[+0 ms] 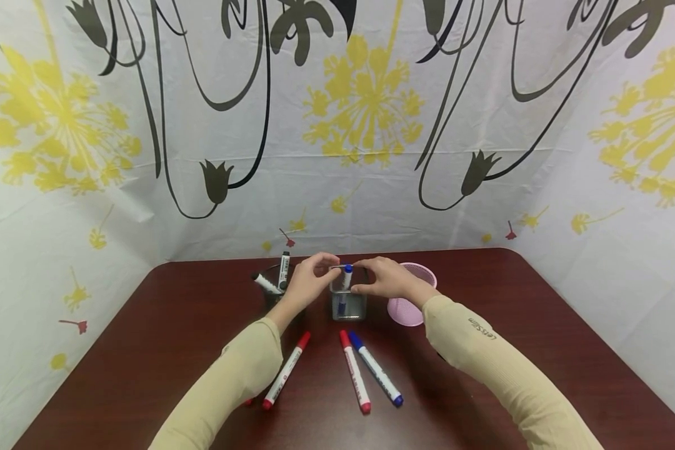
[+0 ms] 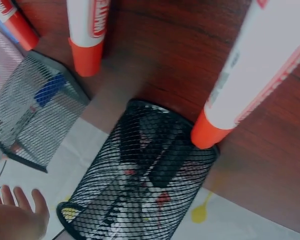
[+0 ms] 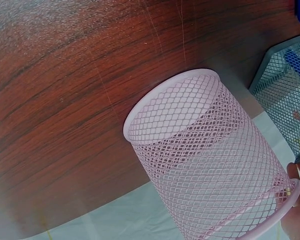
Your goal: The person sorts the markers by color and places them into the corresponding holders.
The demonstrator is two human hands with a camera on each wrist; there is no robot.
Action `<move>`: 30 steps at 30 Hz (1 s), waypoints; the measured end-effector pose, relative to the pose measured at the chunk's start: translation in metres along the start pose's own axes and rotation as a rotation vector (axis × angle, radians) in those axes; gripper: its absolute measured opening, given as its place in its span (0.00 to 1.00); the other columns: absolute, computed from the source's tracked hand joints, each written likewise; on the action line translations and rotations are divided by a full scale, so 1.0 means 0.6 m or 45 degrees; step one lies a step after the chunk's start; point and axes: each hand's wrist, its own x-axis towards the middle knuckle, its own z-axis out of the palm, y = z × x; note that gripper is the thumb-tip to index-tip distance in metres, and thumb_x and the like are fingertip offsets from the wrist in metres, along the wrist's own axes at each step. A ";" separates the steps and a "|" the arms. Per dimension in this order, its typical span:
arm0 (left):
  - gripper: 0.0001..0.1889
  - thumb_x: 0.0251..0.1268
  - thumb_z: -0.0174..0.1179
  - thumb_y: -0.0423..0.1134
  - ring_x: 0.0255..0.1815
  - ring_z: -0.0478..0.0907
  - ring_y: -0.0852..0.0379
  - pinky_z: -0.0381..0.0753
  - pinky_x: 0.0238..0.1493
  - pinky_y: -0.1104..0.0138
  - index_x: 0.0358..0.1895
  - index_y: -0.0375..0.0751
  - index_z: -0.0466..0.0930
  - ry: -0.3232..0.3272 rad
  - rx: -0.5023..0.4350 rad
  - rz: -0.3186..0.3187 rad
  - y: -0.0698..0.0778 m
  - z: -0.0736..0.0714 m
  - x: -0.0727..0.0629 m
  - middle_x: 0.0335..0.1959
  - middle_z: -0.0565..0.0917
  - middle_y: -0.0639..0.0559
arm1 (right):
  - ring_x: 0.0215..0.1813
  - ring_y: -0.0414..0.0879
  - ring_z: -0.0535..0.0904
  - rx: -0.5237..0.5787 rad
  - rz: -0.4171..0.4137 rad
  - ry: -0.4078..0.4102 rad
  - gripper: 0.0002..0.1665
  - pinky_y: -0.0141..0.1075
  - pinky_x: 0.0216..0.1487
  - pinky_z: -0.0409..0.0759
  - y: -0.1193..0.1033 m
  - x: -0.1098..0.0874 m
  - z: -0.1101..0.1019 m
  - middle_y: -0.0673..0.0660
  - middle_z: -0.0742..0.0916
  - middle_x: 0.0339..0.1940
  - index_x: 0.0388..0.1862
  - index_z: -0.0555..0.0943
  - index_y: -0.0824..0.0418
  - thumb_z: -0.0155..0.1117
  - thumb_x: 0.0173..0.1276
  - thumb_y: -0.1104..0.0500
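Head view has the square mesh holder [image 1: 357,309] standing on the surface [image 1: 472,281] at your twelve o'clock, between your left hand [image 1: 310,275] and your right hand [image 1: 390,279]. A blue-capped marker [image 1: 346,280] stands in it, leaning slightly, its cap level with the rim. Your hands are apart: the left is at the holder's nine o'clock, fingers loose and parted from the thumb; the right is at its three, thumb and forefinger spread by the rim, and you cannot tell whether they touch it. Farther toward three sits the pink mesh cup [image 3: 205,150], partly hidden by your right hand. Toward nine, beside your left hand, the black mesh cup [image 2: 140,172] holds black-capped markers [image 1: 284,270]. Nearer you from the holder lie a red marker [image 1: 287,370] between seven and eight, a second red marker [image 1: 355,370] at six, and a blue marker [image 1: 376,369] toward five.
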 end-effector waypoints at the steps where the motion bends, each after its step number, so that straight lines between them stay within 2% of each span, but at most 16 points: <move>1: 0.10 0.56 0.60 0.36 0.40 0.76 0.57 0.73 0.43 0.63 0.42 0.37 0.78 0.023 -0.009 0.030 0.003 -0.001 0.000 0.37 0.81 0.48 | 0.43 0.47 0.75 0.000 -0.005 0.003 0.34 0.42 0.46 0.71 0.000 0.000 0.000 0.57 0.80 0.46 0.53 0.74 0.63 0.62 0.54 0.41; 4: 0.10 0.57 0.59 0.35 0.40 0.76 0.59 0.73 0.43 0.65 0.41 0.37 0.78 0.072 -0.055 0.090 0.019 -0.006 -0.003 0.38 0.81 0.46 | 0.37 0.45 0.74 -0.001 -0.004 0.006 0.35 0.39 0.40 0.72 0.001 0.000 0.000 0.55 0.81 0.41 0.53 0.74 0.64 0.62 0.54 0.41; 8: 0.08 0.58 0.58 0.33 0.39 0.76 0.55 0.74 0.42 0.61 0.40 0.34 0.77 0.089 -0.124 0.148 0.066 -0.016 -0.022 0.37 0.80 0.43 | 0.31 0.45 0.71 0.003 0.005 -0.003 0.36 0.37 0.33 0.70 0.003 0.000 0.000 0.52 0.81 0.35 0.53 0.74 0.64 0.62 0.54 0.41; 12: 0.07 0.57 0.57 0.30 0.35 0.76 0.53 0.75 0.38 0.59 0.38 0.32 0.77 0.060 -0.133 0.230 0.102 -0.016 -0.046 0.33 0.80 0.45 | 0.38 0.47 0.75 0.014 -0.022 0.007 0.34 0.40 0.41 0.72 0.004 0.001 0.001 0.54 0.81 0.41 0.52 0.74 0.64 0.63 0.54 0.42; 16: 0.06 0.55 0.59 0.29 0.33 0.77 0.57 0.76 0.34 0.62 0.36 0.34 0.78 -0.065 -0.090 0.352 0.095 0.001 -0.060 0.32 0.81 0.49 | 0.44 0.48 0.76 0.001 -0.061 0.030 0.31 0.42 0.45 0.72 0.006 0.001 0.001 0.56 0.81 0.45 0.51 0.75 0.64 0.64 0.54 0.45; 18: 0.05 0.54 0.60 0.31 0.35 0.76 0.60 0.75 0.37 0.64 0.35 0.37 0.79 -0.141 -0.054 0.420 0.088 0.014 -0.065 0.32 0.81 0.53 | 0.44 0.49 0.76 0.001 -0.072 0.039 0.30 0.42 0.44 0.72 0.007 0.000 0.000 0.56 0.81 0.44 0.51 0.75 0.64 0.65 0.53 0.48; 21: 0.05 0.54 0.61 0.35 0.40 0.74 0.65 0.72 0.44 0.68 0.35 0.42 0.80 -0.252 0.052 0.556 0.080 0.033 -0.072 0.34 0.80 0.57 | 0.41 0.50 0.76 0.020 -0.078 0.038 0.30 0.42 0.41 0.72 0.007 -0.001 0.000 0.57 0.82 0.41 0.52 0.74 0.65 0.65 0.53 0.50; 25: 0.06 0.55 0.60 0.38 0.39 0.72 0.67 0.68 0.44 0.75 0.36 0.43 0.80 -0.427 0.235 0.768 0.086 0.052 -0.086 0.33 0.79 0.59 | 0.39 0.51 0.76 0.026 -0.060 0.033 0.31 0.42 0.40 0.71 0.003 -0.002 0.000 0.56 0.82 0.41 0.52 0.74 0.65 0.64 0.54 0.46; 27: 0.07 0.55 0.60 0.40 0.38 0.71 0.68 0.67 0.43 0.78 0.37 0.45 0.80 -0.516 0.334 0.845 0.090 0.059 -0.095 0.32 0.78 0.60 | 0.42 0.50 0.76 0.008 -0.043 0.033 0.33 0.43 0.41 0.71 0.002 -0.002 0.000 0.56 0.81 0.43 0.52 0.74 0.64 0.63 0.54 0.44; 30: 0.08 0.55 0.59 0.42 0.36 0.70 0.69 0.65 0.41 0.81 0.37 0.47 0.80 -0.612 0.458 0.916 0.094 0.069 -0.106 0.32 0.78 0.61 | 0.44 0.50 0.75 -0.019 -0.030 0.033 0.33 0.44 0.44 0.71 0.001 -0.002 0.001 0.57 0.81 0.45 0.52 0.74 0.63 0.62 0.54 0.42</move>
